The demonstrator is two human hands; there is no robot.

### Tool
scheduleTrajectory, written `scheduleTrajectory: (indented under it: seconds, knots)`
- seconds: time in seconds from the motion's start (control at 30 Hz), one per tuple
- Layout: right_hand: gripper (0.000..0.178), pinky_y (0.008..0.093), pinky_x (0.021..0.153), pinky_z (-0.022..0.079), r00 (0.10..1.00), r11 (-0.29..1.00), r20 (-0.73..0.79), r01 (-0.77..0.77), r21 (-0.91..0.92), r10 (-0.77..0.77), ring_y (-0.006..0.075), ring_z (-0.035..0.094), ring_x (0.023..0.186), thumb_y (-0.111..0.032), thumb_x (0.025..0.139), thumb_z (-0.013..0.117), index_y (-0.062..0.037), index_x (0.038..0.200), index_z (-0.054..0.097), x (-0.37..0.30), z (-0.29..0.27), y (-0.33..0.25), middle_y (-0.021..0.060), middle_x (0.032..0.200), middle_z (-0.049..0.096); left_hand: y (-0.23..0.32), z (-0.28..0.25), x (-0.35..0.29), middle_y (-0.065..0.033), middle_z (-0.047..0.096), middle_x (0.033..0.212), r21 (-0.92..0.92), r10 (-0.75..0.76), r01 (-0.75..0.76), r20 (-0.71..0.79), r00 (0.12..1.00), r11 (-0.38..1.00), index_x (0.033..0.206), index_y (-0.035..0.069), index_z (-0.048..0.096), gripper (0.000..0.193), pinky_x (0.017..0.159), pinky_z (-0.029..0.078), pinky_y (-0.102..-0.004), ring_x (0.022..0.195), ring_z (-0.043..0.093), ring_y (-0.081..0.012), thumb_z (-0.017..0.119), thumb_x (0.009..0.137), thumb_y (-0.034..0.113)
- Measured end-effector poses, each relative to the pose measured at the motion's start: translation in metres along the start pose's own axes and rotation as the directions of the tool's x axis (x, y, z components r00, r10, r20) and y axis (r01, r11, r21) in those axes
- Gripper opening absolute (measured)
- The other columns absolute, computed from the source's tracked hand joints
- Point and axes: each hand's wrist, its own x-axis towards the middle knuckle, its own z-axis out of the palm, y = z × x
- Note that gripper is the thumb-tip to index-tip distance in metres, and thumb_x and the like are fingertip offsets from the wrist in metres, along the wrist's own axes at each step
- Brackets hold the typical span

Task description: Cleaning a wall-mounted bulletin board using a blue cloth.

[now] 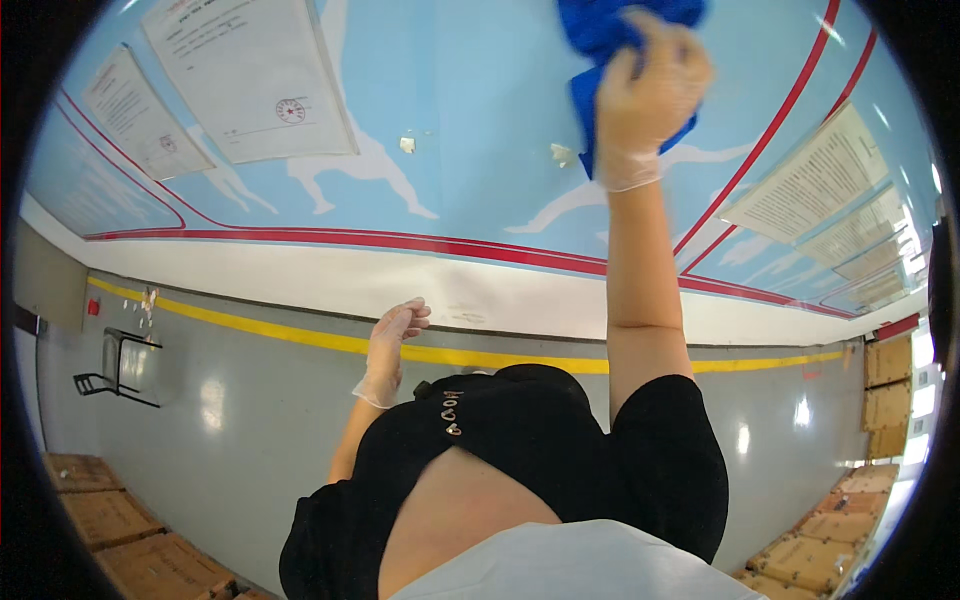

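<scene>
My right hand [652,95], in a thin see-through glove, is raised at the upper right with the arm stretched out. Its fingers are closed on a blue cloth [590,25] that lies against the light blue wall [480,100]; the hand is slightly blurred. Down in front of my body, my left hand [393,333] wears the same kind of glove. Its fingers are curled together, apart from the wall, and nothing shows in them. Small pale patches [408,145] mark the wall, one of them a whitish scrap [562,155] just left of the cloth.
Paper notices [250,80] hang on the wall at left, and more sheets [800,175] at right. Below runs a yellow floor line [460,355]. A black-framed chair [125,365] is at far left. Cardboard boxes [105,510] line the lower left, with more boxes [825,535] lower right.
</scene>
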Motion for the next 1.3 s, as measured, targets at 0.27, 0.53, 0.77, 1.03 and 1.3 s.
scheduleTrajectory:
  seconds: [0.27,0.53,0.77,1.03,1.3]
  knots:
    - [0.020,0.0378,0.070,0.044,0.581,0.949,0.751,0.180,0.258,-0.314,0.0225,0.058,0.085,-0.012,0.075,0.061,-0.0193,0.093,0.066,-0.133,-0.021,-0.098,0.0018,0.097,0.061,0.005,-0.004,-0.001,-0.0077,0.069,0.106,-0.007,-0.027,0.027,0.074,0.997,1.000,0.116,0.001,0.065,0.031,0.086,0.044,-0.0279,0.093,0.061,-0.0142,0.050,0.098,0.020]
    - [0.019,0.0397,0.079,0.047,0.795,0.939,0.536,0.116,0.325,-0.284,0.0248,0.060,0.093,-0.012,0.078,0.060,-0.0228,0.091,0.069,-0.058,-0.040,-0.053,0.0032,0.099,0.064,-0.009,-0.020,0.003,-0.0075,0.069,0.105,-0.011,-0.011,0.011,0.007,1.000,1.000,0.117,0.001,0.065,0.032,0.084,0.045,-0.0280,0.092,0.061,-0.0137,0.051,0.097,0.022]
    - [0.030,0.0440,0.089,0.042,0.939,0.988,-0.339,-0.001,-0.151,-0.051,0.0330,0.055,0.095,-0.004,0.072,0.062,-0.0101,0.100,0.071,0.124,0.010,0.072,0.0126,0.085,0.062,-0.008,-0.017,-0.004,-0.0068,0.069,0.105,-0.049,-0.011,0.011,-0.001,1.000,0.999,0.118,0.001,0.065,0.032,0.083,0.044,-0.0270,0.091,0.060,-0.0126,0.051,0.096,0.021]
    - [0.003,0.0436,0.066,0.039,0.976,0.978,0.058,0.209,-0.012,-0.208,0.0283,0.055,0.078,-0.012,0.076,0.057,-0.0090,0.076,0.056,0.084,0.095,-0.078,0.0121,0.089,0.058,-0.017,-0.026,-0.004,-0.0053,0.069,0.104,-0.066,-0.036,0.034,-0.029,0.999,0.997,0.117,0.002,0.065,0.033,0.083,0.043,-0.0268,0.090,0.060,-0.0122,0.049,0.096,0.021]
    - [0.031,0.0402,0.062,0.044,0.852,0.778,-0.048,0.498,0.382,-0.522,0.0263,0.061,0.079,-0.009,0.078,0.059,-0.0225,0.103,0.070,0.098,0.087,-0.118,0.0035,0.092,0.065,-0.012,-0.022,-0.004,-0.0046,0.068,0.105,-0.040,0.018,-0.018,-0.017,1.000,0.999,0.117,0.002,0.065,0.033,0.083,0.044,-0.0271,0.090,0.060,-0.0127,0.049,0.097,0.022]
